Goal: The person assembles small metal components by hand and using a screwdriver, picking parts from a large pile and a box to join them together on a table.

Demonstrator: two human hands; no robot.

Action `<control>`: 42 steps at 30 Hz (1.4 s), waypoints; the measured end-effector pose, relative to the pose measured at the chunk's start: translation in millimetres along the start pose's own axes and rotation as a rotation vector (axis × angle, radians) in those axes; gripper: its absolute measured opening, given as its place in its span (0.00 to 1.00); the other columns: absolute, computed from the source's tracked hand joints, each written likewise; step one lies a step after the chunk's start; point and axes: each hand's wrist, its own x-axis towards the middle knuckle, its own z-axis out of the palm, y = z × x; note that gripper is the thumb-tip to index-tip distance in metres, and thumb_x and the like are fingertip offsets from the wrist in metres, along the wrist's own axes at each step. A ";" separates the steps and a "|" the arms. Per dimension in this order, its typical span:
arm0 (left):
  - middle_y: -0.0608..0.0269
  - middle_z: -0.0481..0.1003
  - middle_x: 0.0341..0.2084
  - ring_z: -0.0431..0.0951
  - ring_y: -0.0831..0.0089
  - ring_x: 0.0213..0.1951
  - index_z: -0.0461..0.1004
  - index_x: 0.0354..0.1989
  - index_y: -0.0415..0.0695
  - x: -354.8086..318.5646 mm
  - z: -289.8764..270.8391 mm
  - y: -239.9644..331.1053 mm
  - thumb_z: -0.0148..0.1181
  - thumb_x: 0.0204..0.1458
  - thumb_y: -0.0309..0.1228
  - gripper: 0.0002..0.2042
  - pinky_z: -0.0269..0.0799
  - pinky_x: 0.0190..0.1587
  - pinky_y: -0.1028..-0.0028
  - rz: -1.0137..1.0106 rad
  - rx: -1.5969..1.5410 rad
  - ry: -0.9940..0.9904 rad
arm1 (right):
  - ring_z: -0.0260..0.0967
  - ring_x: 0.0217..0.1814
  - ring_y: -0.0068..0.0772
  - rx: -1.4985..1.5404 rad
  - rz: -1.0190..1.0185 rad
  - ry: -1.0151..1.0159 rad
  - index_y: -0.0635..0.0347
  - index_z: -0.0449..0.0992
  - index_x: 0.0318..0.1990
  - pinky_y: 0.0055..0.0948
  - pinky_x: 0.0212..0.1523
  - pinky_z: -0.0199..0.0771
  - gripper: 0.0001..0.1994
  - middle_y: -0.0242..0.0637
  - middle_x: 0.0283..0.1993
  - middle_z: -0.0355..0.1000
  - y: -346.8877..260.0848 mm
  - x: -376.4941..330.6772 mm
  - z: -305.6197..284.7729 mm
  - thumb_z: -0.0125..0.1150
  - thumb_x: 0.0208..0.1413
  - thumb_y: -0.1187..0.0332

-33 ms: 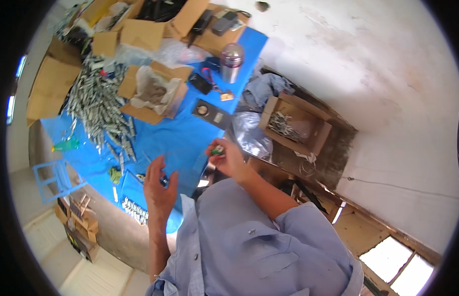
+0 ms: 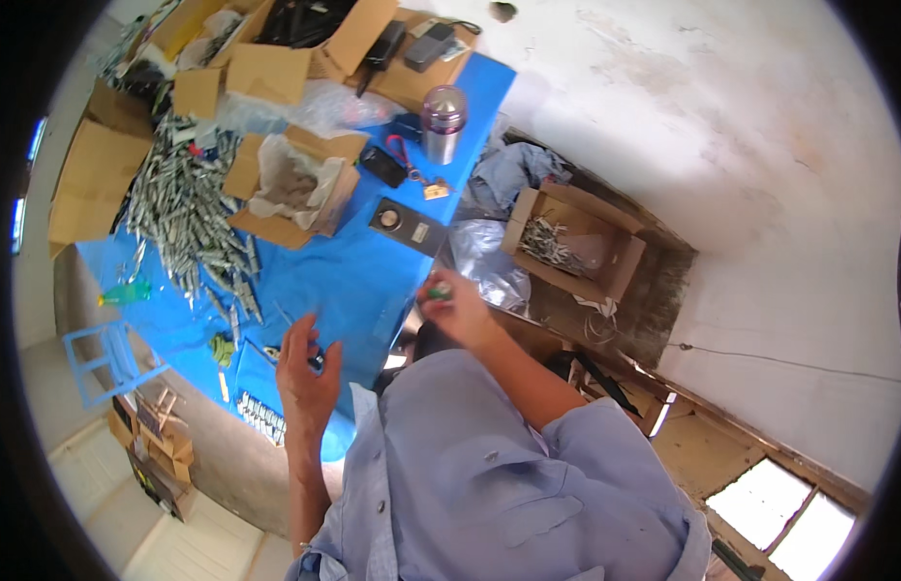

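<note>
No lettering, number or sign is legible. A small pale label (image 2: 420, 233) stands on the dark rectangular device (image 2: 406, 225), which lies near the edge of the blue-covered table (image 2: 353, 276); its markings are too small to read. Faint dark marks appear on the large cardboard box (image 2: 358, 37) at the far end; whether they are print cannot be told.

Blue-topped tbl (image 2: 305, 276) holds silvery pcs pile (image 2: 189, 194), cardbd box (image 2: 336, 200) & flask (image 2: 442, 126).
</note>
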 end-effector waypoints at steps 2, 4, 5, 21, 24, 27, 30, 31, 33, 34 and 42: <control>0.50 0.77 0.45 0.81 0.65 0.37 0.73 0.56 0.37 -4.2 4.6 -15.3 0.66 0.52 0.23 0.21 0.78 0.37 0.71 0.031 0.024 -0.030 | 0.71 0.32 0.38 0.018 -0.229 0.281 0.63 0.72 0.35 0.31 0.27 0.75 0.07 0.43 0.32 0.69 -50.0 9.7 -56.2 0.57 0.59 0.68; 0.51 0.77 0.43 0.82 0.69 0.34 0.73 0.55 0.36 -4.4 10.1 -22.0 0.65 0.53 0.22 0.20 0.79 0.34 0.73 0.029 0.023 -0.071 | 0.70 0.34 0.40 0.064 -0.479 0.316 0.60 0.72 0.34 0.39 0.33 0.81 0.10 0.41 0.32 0.67 -106.4 45.0 -159.4 0.57 0.60 0.63; 0.51 0.78 0.41 0.82 0.69 0.33 0.73 0.55 0.36 -8.7 8.2 -28.7 0.65 0.53 0.22 0.20 0.79 0.34 0.73 -0.013 0.025 -0.074 | 0.71 0.37 0.43 0.059 -0.413 0.421 0.61 0.72 0.40 0.41 0.37 0.83 0.13 0.41 0.36 0.68 -130.1 31.6 -149.7 0.56 0.63 0.58; 0.51 0.78 0.38 0.81 0.67 0.33 0.75 0.50 0.35 -38.4 4.0 -75.8 0.63 0.54 0.24 0.15 0.77 0.34 0.70 -0.120 0.073 -0.059 | 0.67 0.19 0.29 -1.401 -0.264 0.616 0.63 0.81 0.35 0.32 0.18 0.67 0.17 0.35 0.23 0.72 -52.0 38.7 -228.3 0.62 0.53 0.55; 0.51 0.78 0.41 0.81 0.67 0.34 0.76 0.49 0.34 -56.0 6.8 -100.1 0.63 0.54 0.23 0.14 0.77 0.34 0.70 -0.232 -0.002 -0.044 | 0.65 0.20 0.25 -1.617 -0.286 0.305 0.61 0.81 0.33 0.30 0.18 0.65 0.16 0.34 0.24 0.72 -33.9 68.1 -257.0 0.61 0.54 0.55; 0.49 0.79 0.45 0.82 0.65 0.34 0.76 0.49 0.33 -72.4 5.2 -134.1 0.64 0.53 0.24 0.15 0.80 0.35 0.68 -0.257 0.007 0.011 | 0.64 0.23 0.21 -1.232 -0.058 0.382 0.56 0.81 0.30 0.28 0.21 0.64 0.13 0.29 0.23 0.70 -20.3 38.4 -135.6 0.59 0.57 0.57; 0.48 0.79 0.45 0.84 0.59 0.37 0.76 0.49 0.36 -83.1 1.4 -145.8 0.65 0.53 0.29 0.16 0.78 0.38 0.64 -0.258 0.078 -0.032 | 0.69 0.28 0.21 -1.479 -0.091 0.304 0.52 0.78 0.38 0.26 0.23 0.68 0.08 0.26 0.29 0.71 -45.7 62.3 -185.9 0.60 0.59 0.60; 0.47 0.78 0.44 0.83 0.55 0.37 0.77 0.48 0.37 -88.6 1.2 -146.3 0.64 0.53 0.30 0.15 0.78 0.40 0.62 -0.317 0.085 -0.033 | 0.70 0.28 0.21 -1.157 -0.069 0.325 0.53 0.76 0.38 0.25 0.22 0.67 0.08 0.27 0.29 0.71 -50.2 53.6 -173.7 0.59 0.61 0.60; 0.47 0.78 0.44 0.83 0.54 0.38 0.77 0.48 0.37 -97.5 -0.3 -146.9 0.62 0.55 0.31 0.15 0.77 0.41 0.61 -0.338 0.070 -0.020 | 0.68 0.25 0.20 -1.230 -0.048 0.466 0.54 0.74 0.33 0.22 0.19 0.64 0.09 0.27 0.28 0.69 -60.9 42.2 -145.4 0.59 0.61 0.60; 0.47 0.78 0.43 0.83 0.54 0.38 0.77 0.47 0.38 -104.1 2.5 -152.3 0.62 0.55 0.31 0.14 0.77 0.40 0.61 -0.347 0.056 -0.010 | 0.67 0.25 0.20 -1.248 -0.048 0.485 0.54 0.73 0.33 0.22 0.18 0.64 0.09 0.28 0.28 0.69 -64.4 38.4 -141.1 0.59 0.60 0.60; 0.48 0.79 0.35 0.81 0.51 0.35 0.78 0.45 0.41 -141.3 8.7 -207.3 0.62 0.53 0.33 0.14 0.76 0.39 0.59 -0.394 0.021 0.054 | 0.67 0.24 0.22 -1.307 -0.018 0.545 0.57 0.73 0.34 0.23 0.18 0.64 0.09 0.29 0.28 0.69 -51.9 21.2 -115.7 0.58 0.60 0.61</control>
